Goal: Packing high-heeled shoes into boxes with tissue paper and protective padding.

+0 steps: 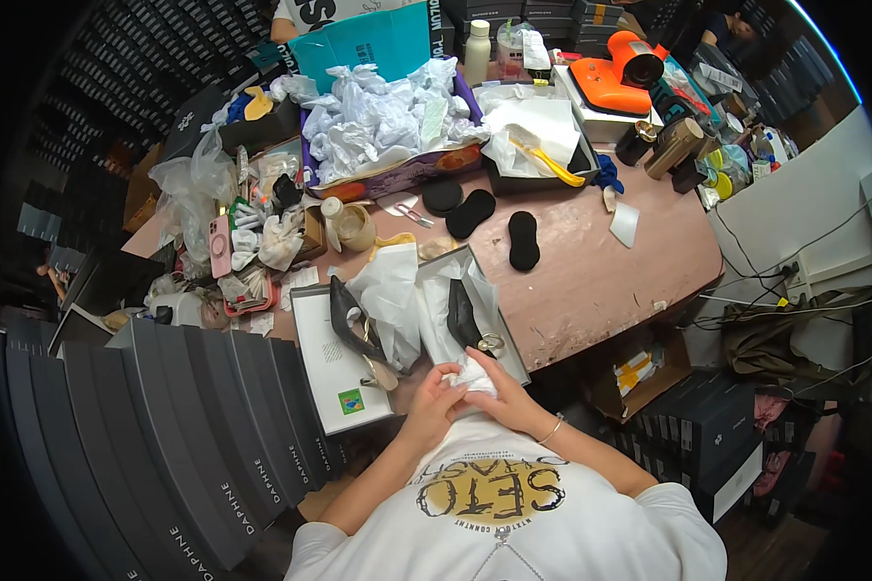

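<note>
Close to my body, both hands hold a crumpled wad of white tissue paper (474, 377). My left hand (436, 395) presses it from one side with curled fingers, and my right hand (506, 399) closes round the other. Just beyond them lies an open shoe box (511, 341) lined with white paper. In its right part rests a black pointed shoe (463, 312) with a metallic ring-like piece near its heel. A second black shoe (352, 320) lies to the left, over the white panel (325, 387) of the box, beside loose tissue (389, 290).
At the table's back stands a purple box (378, 182) heaped with crumpled paper. Black oval pads (523, 240) lie mid-table. A yellow-handled brush-like tool (557, 167) rests on a dark box, near an orange device (612, 82). Grey shoe boxes (174, 416) are stacked at my left.
</note>
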Available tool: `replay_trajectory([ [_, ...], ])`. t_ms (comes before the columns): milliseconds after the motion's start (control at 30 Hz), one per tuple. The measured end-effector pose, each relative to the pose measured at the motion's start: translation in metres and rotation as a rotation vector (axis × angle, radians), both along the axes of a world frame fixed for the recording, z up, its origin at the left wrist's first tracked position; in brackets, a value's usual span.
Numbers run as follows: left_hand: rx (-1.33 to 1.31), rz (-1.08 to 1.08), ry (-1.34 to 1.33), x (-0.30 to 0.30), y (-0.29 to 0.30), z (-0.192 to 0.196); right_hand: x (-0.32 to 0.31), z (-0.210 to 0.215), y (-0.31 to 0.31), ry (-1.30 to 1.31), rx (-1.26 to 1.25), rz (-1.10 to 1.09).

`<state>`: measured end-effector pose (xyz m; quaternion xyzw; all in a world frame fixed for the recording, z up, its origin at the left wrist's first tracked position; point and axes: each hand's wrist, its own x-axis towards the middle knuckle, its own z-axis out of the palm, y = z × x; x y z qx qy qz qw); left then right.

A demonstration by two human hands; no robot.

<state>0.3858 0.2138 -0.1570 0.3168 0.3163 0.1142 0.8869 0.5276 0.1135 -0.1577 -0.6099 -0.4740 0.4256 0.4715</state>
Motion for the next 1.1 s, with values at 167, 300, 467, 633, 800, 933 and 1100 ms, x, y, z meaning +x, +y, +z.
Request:
replay_trajectory([
  [167,0.339,-0.065,0.300,0.033,0.026,-0.045,0.028,-0.014,-0.028,0.578,-0.273,-0.316],
  [300,0.116,-0.065,0.479,0.076,0.020,-0.083,0.053,-0.005,-0.037,1.075,-0.249,-0.438],
  [467,0.304,0.194,0.554,0.087,0.015,-0.156,0.058,0.001,-0.032,0.724,-0.242,-0.386],
  [633,-0.234,0.109,0.065,0.051,0.040,-0.087,0.086,0.055,0.010,0.329,-0.085,-0.380],
  [800,-0.203,-0.017,-0.109,0.032,0.037,-0.018,0.064,0.046,0.067,-0.584,0.079,0.015],
  [933,-0.274,0.150,-0.001,0.017,0.010,-0.028,0.033,0.021,0.079,-0.864,-0.150,0.160],
  [1100,-0.372,0.325,-0.070,0.005,0.006,-0.018,0.007,0.020,0.070,-0.743,0.117,0.072],
])
